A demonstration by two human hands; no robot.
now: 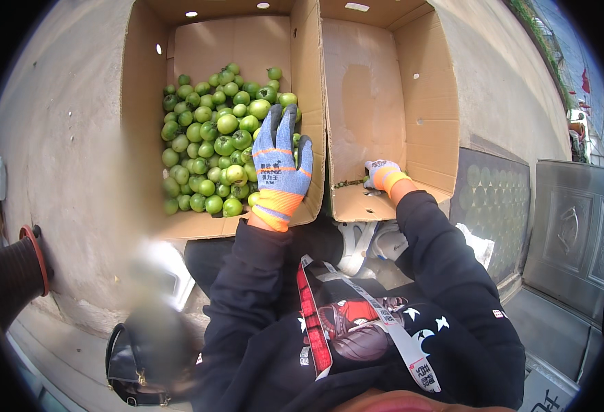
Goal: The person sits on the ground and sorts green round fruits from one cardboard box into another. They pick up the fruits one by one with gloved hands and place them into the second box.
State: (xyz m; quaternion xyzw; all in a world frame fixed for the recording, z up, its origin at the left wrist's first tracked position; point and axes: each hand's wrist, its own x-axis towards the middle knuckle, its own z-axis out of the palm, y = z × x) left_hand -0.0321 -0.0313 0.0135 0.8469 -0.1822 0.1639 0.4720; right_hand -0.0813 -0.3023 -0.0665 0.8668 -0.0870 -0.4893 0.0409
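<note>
My left hand [280,160], in a blue and orange work glove with dark fingertips, lies over the right side of a heap of green tomatoes [209,131]. Its fingers are stretched out and a little apart; the palm side is hidden. The tomatoes fill the floor of the left cardboard box [232,41]. Inside the right cardboard box [371,92], my right hand [384,174], gloved alike, reaches down at the near end. Its fingertips are mostly hidden, so any grip is unclear. Small green and dark plant scraps [347,183] lie beside it along the bottom edge.
Both boxes stand side by side on a concrete floor [75,118]. My shoes [356,244] are right behind the right box. A black handbag [127,365] lies at lower left, and a grey metal door panel [564,216] is at right. Something blurred hangs close on the left.
</note>
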